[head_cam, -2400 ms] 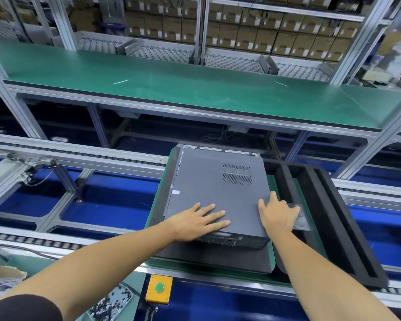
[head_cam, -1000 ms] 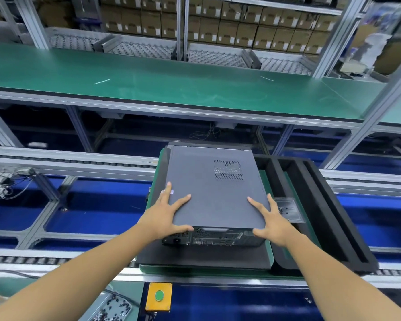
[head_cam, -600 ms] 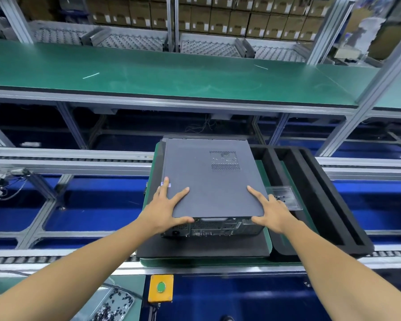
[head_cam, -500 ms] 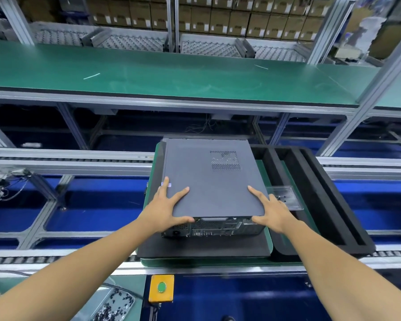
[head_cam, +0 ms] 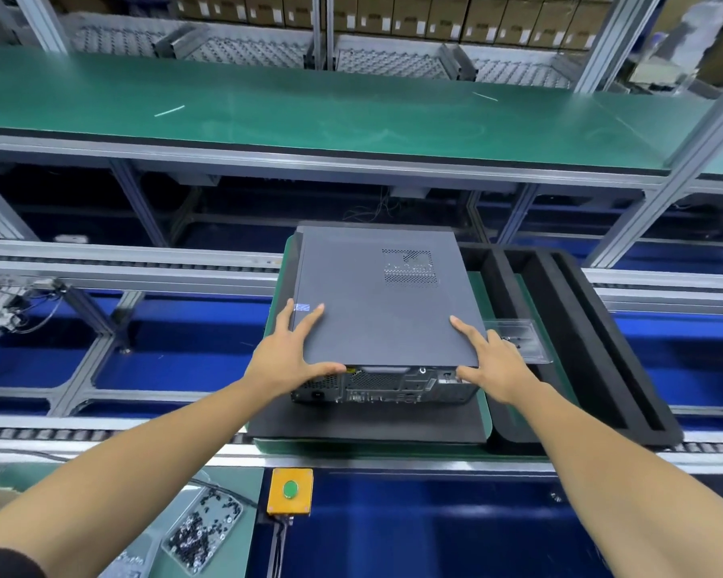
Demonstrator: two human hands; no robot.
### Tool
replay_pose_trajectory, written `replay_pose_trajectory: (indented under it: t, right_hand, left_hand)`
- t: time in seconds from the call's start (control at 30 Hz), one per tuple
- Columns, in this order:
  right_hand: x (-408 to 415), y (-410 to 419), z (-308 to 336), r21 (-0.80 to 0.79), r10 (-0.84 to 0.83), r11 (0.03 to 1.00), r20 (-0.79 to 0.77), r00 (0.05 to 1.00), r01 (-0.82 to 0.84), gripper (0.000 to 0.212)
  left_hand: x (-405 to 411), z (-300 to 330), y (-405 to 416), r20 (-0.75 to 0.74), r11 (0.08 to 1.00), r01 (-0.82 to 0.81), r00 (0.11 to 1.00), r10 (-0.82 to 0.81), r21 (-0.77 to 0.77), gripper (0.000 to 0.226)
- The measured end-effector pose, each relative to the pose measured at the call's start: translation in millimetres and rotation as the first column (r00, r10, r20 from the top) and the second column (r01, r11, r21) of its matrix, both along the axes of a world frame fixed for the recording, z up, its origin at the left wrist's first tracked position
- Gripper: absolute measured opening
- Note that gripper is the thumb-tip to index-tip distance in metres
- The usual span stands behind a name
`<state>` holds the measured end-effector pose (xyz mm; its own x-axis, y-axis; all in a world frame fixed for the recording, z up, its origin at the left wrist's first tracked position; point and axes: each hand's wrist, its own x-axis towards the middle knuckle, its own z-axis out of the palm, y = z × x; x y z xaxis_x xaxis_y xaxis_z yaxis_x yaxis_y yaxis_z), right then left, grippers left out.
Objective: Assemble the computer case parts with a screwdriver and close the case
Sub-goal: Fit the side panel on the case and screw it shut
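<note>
A grey computer case (head_cam: 376,310) lies flat on a black mat (head_cam: 368,423) on a green pallet (head_cam: 484,410), its side panel on top and its rear ports facing me. My left hand (head_cam: 287,352) presses the panel's near left corner with straight fingers, thumb along the near edge. My right hand (head_cam: 487,360) rests with spread fingers at the near right corner, thumb by the rear face. No screwdriver is in view.
A black foam tray (head_cam: 581,348) with long slots sits right of the case, with a clear plastic holder (head_cam: 522,340) on it. A yellow box with a green button (head_cam: 289,491) and a tray of dark screws (head_cam: 201,531) lie near me. A green shelf (head_cam: 309,110) spans behind.
Both hands moved from flat on the panel's middle to its near corners. In the last half second they have held there and the case has stayed put.
</note>
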<state>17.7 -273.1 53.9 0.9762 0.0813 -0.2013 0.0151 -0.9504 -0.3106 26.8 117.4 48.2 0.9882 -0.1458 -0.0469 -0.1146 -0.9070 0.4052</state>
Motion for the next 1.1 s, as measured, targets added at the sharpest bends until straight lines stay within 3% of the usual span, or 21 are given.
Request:
replay_pose_trajectory:
  t: [0.43,0.67,0.83,0.93,1.0,1.1]
  right_hand:
    - [8,-2,2,-0.082,0.009,0.997,-0.055,0.998,-0.014,0.083]
    - [5,4,11,-0.171,-0.012,0.985,-0.116,0.993,-0.008,0.082]
    - [-4,21,5,-0.266,0.036,0.963,0.011,0.999,-0.032,0.080]
    - [-20,32,0,-0.243,0.133,0.968,0.256,0.957,-0.069,0.070]
    - [-41,39,-7,-0.133,0.121,0.988,0.363,0.924,-0.077,0.060]
    - [-73,45,-26,-0.097,0.124,0.991,0.343,0.931,-0.096,0.051]
  left_hand:
    - [4,18,16,-0.151,0.996,0.086,0.985,-0.088,-0.022,0.097]
    - [-15,25,-1,-0.167,1.000,-0.006,0.986,0.010,0.025,0.079]
    - [-54,19,-7,-0.087,0.964,-0.170,0.984,0.154,-0.207,0.062]
    - [-92,7,-4,-0.092,0.919,-0.228,0.973,0.210,-0.322,0.070]
    - [-117,-9,-1,-0.059,0.931,-0.259,0.966,0.252,-0.257,0.073]
    - [-145,-30,0,0.007,0.964,-0.259,0.966,0.259,0.057,0.072]
